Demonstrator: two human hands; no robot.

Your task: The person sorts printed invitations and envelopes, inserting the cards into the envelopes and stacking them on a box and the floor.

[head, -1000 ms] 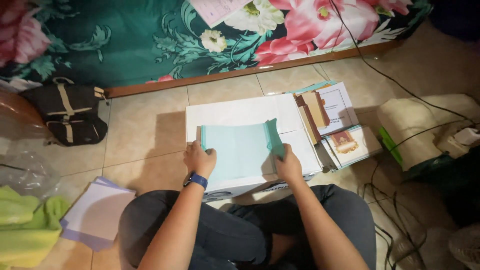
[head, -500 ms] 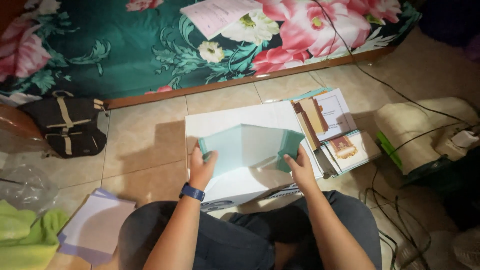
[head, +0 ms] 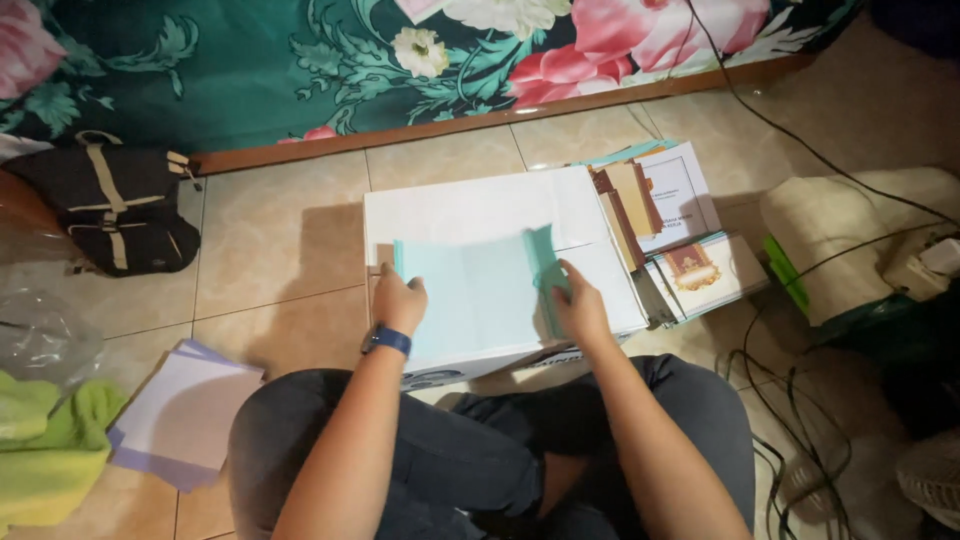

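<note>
A light teal sheet of paper (head: 478, 295) lies on a white box (head: 480, 205) in front of my crossed legs. My left hand (head: 398, 300), with a blue watch on the wrist, presses the sheet's left edge flat. My right hand (head: 578, 305) holds down the sheet's right flap, which is folded over towards the middle.
Stacks of booklets and cards (head: 680, 235) stand right of the box. A pile of lilac papers (head: 190, 415) lies on the tiled floor at left, near green cloth (head: 50, 450), a clear plastic bag (head: 40, 335) and a black bag (head: 115, 210). Cables (head: 800, 400) trail at right. A floral bedspread (head: 400, 50) hangs behind.
The teal sheet, held up and bent a second ago, now lies flat on the box with its right flap folded in. Both hands have come down onto it.
</note>
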